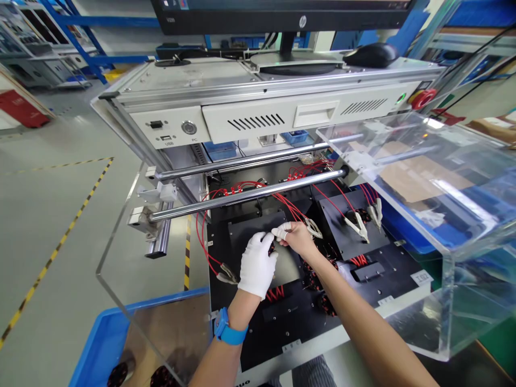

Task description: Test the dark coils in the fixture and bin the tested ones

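Observation:
My left hand [257, 264], in a white glove with a blue wrist strap, is curled over a dark round coil [271, 248] on the black fixture plate [298, 317]. My right hand [297, 238] is bare with white finger cots and pinches at the same coil, close to a metal clip [314, 228] on red wires [288, 204]. The two hands' fingertips meet over the part. More clips on red leads [357, 223] rest on the black blocks to the right, and another clip [226, 275] lies left of my gloved hand.
Two steel rails [245, 194] cross above the fixture. A raised clear acrylic cover [439, 226] stands at right. A blue bin [100, 344] with dark coils sits at lower left. A white PC case [266, 115], monitor [282, 16], mouse [371, 54] and red stop button [423, 98] lie behind.

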A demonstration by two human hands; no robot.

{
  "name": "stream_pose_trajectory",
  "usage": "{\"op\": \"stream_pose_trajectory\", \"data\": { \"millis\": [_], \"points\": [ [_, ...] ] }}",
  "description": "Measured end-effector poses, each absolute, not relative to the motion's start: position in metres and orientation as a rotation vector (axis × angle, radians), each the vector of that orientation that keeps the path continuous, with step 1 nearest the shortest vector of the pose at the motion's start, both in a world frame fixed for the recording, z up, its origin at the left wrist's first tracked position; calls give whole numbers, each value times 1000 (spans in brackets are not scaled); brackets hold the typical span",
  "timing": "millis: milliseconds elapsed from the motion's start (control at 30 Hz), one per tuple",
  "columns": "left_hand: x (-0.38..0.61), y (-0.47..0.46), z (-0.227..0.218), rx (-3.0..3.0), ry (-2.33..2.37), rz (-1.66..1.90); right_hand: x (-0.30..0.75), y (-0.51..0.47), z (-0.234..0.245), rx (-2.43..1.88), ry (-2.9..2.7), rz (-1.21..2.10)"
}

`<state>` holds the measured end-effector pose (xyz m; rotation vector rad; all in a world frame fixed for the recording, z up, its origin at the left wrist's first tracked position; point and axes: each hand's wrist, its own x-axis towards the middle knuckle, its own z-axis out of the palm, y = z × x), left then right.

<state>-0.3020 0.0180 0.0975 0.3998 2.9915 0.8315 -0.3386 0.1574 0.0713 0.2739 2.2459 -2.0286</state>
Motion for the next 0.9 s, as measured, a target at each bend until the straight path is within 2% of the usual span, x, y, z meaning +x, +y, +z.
{"op": "stream_pose_trajectory", "data": {
  "millis": [100, 200, 333, 467, 633, 767, 900],
  "points": [
    [-302, 17, 97, 416, 2987, 833, -334, 166, 74, 248, 2365, -1998],
    [-302, 16, 96, 433, 2995, 820, -325, 172, 80, 8, 2769, -1848],
    [-302, 16, 94, 454, 3015, 806, -316, 169, 87, -374, 3174, -1344],
    [-302, 15, 93, 456, 3019, 806, -315, 163, 86, -475, 3327, -824],
    [-302, 15, 94, 466, 3007, 815, -316, 162, 87, -503, 3331, -461],
    [-302, 15, 97, 357, 2969, 879, -321, 154, 87, -345, 3242, -403],
    [-304, 16, 97, 184, 2890, 990, -336, 147, 89, -516, 3112, -689]
  ]
}}
